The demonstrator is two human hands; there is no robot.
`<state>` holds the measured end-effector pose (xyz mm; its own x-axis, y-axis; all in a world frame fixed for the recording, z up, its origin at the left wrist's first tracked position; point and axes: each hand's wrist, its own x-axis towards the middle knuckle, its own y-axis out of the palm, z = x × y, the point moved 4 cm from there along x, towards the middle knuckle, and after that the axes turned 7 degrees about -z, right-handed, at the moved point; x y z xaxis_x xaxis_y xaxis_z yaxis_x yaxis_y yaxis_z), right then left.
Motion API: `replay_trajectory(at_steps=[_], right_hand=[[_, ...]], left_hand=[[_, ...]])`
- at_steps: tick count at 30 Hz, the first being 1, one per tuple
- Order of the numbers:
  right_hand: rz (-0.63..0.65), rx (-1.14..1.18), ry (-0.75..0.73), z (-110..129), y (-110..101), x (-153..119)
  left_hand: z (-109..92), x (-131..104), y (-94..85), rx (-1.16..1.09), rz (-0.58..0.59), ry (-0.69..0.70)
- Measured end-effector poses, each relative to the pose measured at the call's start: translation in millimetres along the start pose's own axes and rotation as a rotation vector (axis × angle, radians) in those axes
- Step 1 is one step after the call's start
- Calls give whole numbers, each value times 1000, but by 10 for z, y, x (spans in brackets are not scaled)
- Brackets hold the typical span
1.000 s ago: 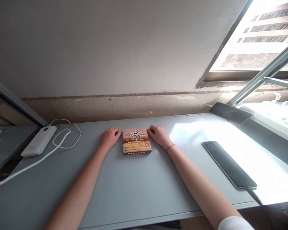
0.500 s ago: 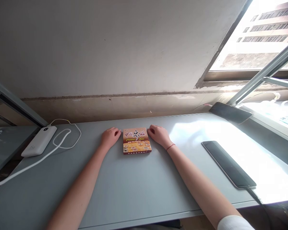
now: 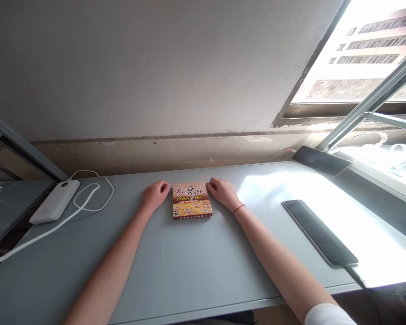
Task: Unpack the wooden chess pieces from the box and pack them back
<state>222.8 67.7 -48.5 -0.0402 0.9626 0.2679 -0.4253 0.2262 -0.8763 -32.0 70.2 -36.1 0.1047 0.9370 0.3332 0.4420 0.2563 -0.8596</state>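
Observation:
A closed Chinese chess box [image 3: 192,201], orange and dark red, lies flat on the grey table [image 3: 189,271]. Just left of it rests my left hand [image 3: 156,195], its fingers curled into a loose fist with nothing in them. My right hand [image 3: 222,190] is curled the same way close to the box's upper right side, also holding nothing, with a thin red string around the wrist. Both hands lie on the tabletop.
A white power bank [image 3: 56,201] with a white cable sits at the left. On the right lies a dark phone [image 3: 320,232] with a cable; another phone [image 3: 320,160] leans by the metal frame. A wall [image 3: 155,67] stands behind the table.
The view has shifted very slightly. My hands and the box hold the same places on the table.

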Motion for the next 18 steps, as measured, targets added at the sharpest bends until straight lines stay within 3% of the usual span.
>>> replay_trajectory(at_steps=[4, 8, 10, 14, 18], right_hand=[[-31, 94, -62, 55, -4, 3], [-36, 147, -77, 101, 14, 14], [-5, 151, -56, 115, 25, 13], [20, 258, -76, 151, 1, 5], [-8, 516, -92, 172, -75, -2]], left_hand=[[-379, -80, -147, -108, -16, 84], [-763, -382, -154, -102, -11, 262], [-803, -547, -60, -25, -13, 316], [-698, -713, 183, -14, 3, 341], [-710, -704, 183, 7, -95, 356]])
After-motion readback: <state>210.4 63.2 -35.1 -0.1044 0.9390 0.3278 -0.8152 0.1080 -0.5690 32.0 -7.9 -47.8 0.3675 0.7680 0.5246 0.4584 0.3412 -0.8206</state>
